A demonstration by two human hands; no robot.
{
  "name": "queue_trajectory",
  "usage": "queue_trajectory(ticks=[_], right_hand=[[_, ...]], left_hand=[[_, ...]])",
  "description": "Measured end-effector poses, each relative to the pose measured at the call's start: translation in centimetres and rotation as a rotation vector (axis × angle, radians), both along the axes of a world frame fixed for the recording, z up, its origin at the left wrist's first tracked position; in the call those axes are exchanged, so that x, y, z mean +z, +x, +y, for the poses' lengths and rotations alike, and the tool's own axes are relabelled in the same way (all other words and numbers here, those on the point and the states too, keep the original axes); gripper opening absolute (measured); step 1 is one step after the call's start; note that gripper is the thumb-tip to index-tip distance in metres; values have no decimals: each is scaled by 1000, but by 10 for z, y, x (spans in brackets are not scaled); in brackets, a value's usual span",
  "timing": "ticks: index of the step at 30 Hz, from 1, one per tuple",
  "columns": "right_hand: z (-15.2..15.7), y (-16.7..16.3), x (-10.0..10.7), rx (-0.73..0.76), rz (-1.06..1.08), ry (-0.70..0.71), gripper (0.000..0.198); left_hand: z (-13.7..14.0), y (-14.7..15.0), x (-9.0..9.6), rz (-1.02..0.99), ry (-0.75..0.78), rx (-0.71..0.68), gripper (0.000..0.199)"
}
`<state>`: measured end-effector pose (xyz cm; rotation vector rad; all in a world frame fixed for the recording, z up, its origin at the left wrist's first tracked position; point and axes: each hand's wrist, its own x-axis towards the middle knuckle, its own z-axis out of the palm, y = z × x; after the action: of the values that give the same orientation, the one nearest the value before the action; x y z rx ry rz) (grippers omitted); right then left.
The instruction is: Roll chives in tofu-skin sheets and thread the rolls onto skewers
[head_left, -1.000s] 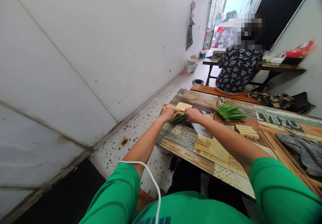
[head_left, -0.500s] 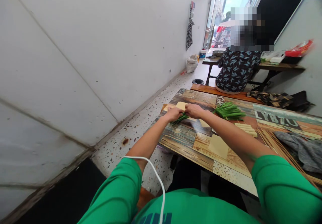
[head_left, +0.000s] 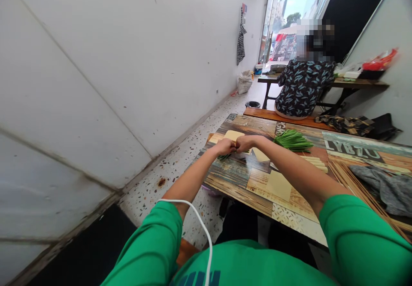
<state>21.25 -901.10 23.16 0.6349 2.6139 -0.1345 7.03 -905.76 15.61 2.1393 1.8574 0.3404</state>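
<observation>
My left hand (head_left: 226,147) and my right hand (head_left: 245,143) are side by side, fingers closed, at the table's far left. Both grip a pale yellow bean-curd sheet folded around green chives (head_left: 223,157), whose ends poke out below my left hand. The fingers hide most of this bundle. Just beyond them lies a stack of bean-curd sheets (head_left: 232,134). Another sheet (head_left: 261,155) rests under my right forearm, and a single square sheet (head_left: 279,185) lies nearer me. A pile of loose chives (head_left: 293,140) sits right of my right hand.
Several finished pale rolls (head_left: 314,163) lie beside long thin wooden skewers (head_left: 343,183). A grey cloth (head_left: 384,188) covers part of the table's right. Beyond the wood-patterned table (head_left: 230,179), a person (head_left: 304,86) sits on a bench (head_left: 257,113). A white wall runs along the left.
My hands have drawn closer together, with the fingers curled tighter. Less of the chives shows below them now, as the sheet covers more. The seated person's head has shifted slightly.
</observation>
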Motion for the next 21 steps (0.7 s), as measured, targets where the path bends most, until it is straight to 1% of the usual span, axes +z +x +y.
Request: queue_trajectory(ticks=[2,5,7,11,16,21], right_hand=[[4,3,1,2,13,-17,38],[7,5,-1,-11,72,52,33],[7,3,-5,-9,99,99,31],[7,-2,-15,20,121,158,31],[4,-6,-29,45,155,205,31],[-4,-8,-33,37,187,262,32]], left_hand=[[-2,1,4,12,-21,-20,23],[-3,3,9,32,-23,-26,25],[-4,3,10,46,-7,-7,25],[-8,1,11,49,27,43,26],[-14,-3,10,40,12,71,25],[-10,-4,5,73,25,77,27]])
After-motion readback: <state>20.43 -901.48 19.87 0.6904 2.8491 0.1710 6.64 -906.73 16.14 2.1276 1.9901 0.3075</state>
